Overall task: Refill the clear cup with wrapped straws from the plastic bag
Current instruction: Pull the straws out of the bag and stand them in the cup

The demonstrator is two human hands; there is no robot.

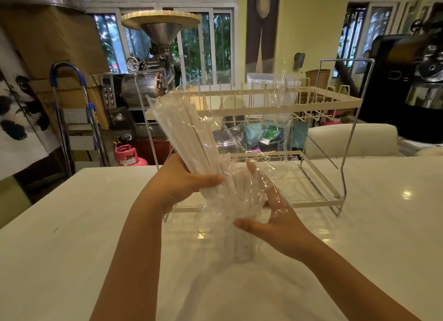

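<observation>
A bundle of white wrapped straws [189,133] leans up and to the left, inside a crinkled clear plastic bag [261,119]. My left hand [182,184] grips the bundle near its lower end. Below it a clear cup [239,236] stands on the white table, with the straws' lower ends and the bag reaching into or over its mouth; the cup's rim is blurred by the plastic. My right hand [273,217] wraps the right side of the cup and the bag's lower part, with film over the fingers.
A two-tier cream and chrome dish rack [335,104] stands right behind the cup. The white table [72,224] spreads to both sides. Beyond its far edge are a coffee roaster [153,80], a pink gas bottle [128,155] and a folded ladder [72,119].
</observation>
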